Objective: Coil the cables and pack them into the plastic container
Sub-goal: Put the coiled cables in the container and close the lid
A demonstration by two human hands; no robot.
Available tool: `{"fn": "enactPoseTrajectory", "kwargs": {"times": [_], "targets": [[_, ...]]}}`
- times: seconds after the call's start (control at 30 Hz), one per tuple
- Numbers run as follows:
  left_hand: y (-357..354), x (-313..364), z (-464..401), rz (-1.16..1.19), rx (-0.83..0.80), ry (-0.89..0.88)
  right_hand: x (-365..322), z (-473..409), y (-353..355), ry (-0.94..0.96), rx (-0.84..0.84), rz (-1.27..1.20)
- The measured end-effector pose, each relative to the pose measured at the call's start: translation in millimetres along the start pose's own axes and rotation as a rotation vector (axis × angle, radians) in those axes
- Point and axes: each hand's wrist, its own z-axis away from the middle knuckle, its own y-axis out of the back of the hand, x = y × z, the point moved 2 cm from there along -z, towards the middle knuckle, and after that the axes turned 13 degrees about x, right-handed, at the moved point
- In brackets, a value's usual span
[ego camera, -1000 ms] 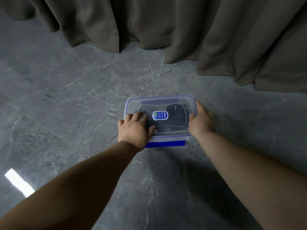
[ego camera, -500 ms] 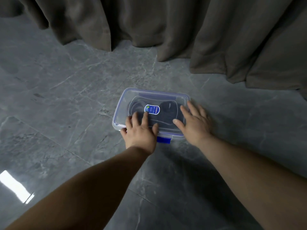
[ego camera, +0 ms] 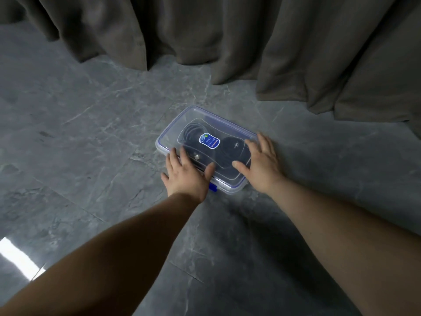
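Note:
A clear plastic container (ego camera: 180,124) with a blue-trimmed lid and a blue label sits on the grey floor, turned at an angle. Coiled black cables (ego camera: 193,133) show through the lid. My left hand (ego camera: 185,175) lies flat on the lid's near left corner, fingers spread. My right hand (ego camera: 262,165) rests flat on the lid's right end, fingers apart. A blue latch (ego camera: 213,187) pokes out at the near edge between my hands.
Grey marbled floor tiles (ego camera: 91,133) stretch all around the container. Heavy brown curtains (ego camera: 250,42) hang across the back and reach the floor. A bright reflection (ego camera: 16,258) lies on the floor at the lower left.
My hands went from gripping the container's edges to lying flat on the lid. The container has turned, its far end swinging left.

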Motion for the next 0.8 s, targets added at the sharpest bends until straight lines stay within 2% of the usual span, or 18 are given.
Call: {"fn": "enactPoseTrajectory", "kwargs": {"times": [0.1,0.23,0.43,0.63,0.8], "targets": [[0.5,-4.6,-16.8,-0.029,-0.072,-0.06,-0.2,2.8,0.4,-0.011,-0.019,0.059],[4.6,-10.8,-42.3,-0.087,-0.112,-0.133,-5.6,14.3,3.4,0.013,0.085,0.14],[12.8,-20.4,-45.8,-0.147,-0.052,-0.064,-19.3,30.5,6.1,0.049,0.15,0.163],[12.6,-35.4,-54.4,-0.022,-0.144,0.089,-36.5,29.0,7.1,0.131,0.184,0.116],[9.1,-37.3,-50.5,0.121,-0.202,0.122,-38.9,7.8,4.5,-0.016,0.198,0.006]]}}
